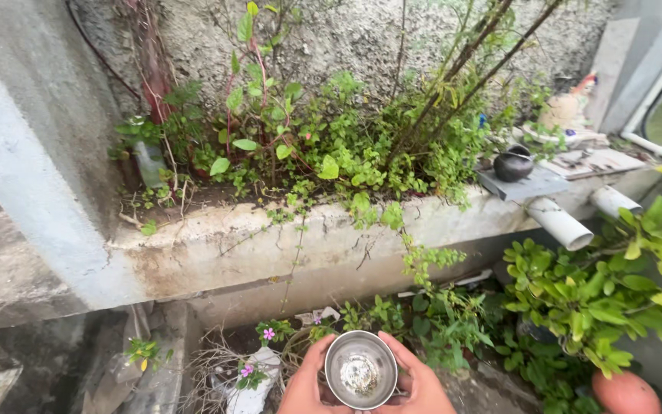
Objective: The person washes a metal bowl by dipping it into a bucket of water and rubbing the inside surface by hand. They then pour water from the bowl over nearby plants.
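Got my left hand (306, 383) and right hand (421, 383) cupped round this small round shiny steel cup (360, 369), low over the pink-flowered weeds (268, 334). Looks wet inside, so I reckon any tilt could spill it.

The bottom edge is cutting off both hands: only the thumb and upper palm of the left hand (306, 382) and of the right hand (421, 383) are showing, while their other fingers are lying hidden behind the steel cup (360, 369). The cup's base is running out of view, and what is glinting inside it is too blurred to tell. A terracotta pot (626, 393) is being cropped at the lower right corner. Leaves are partly covering a clear bottle (149, 163) in the planter. A pale figurine (568, 107) near the far wall is too small to make out
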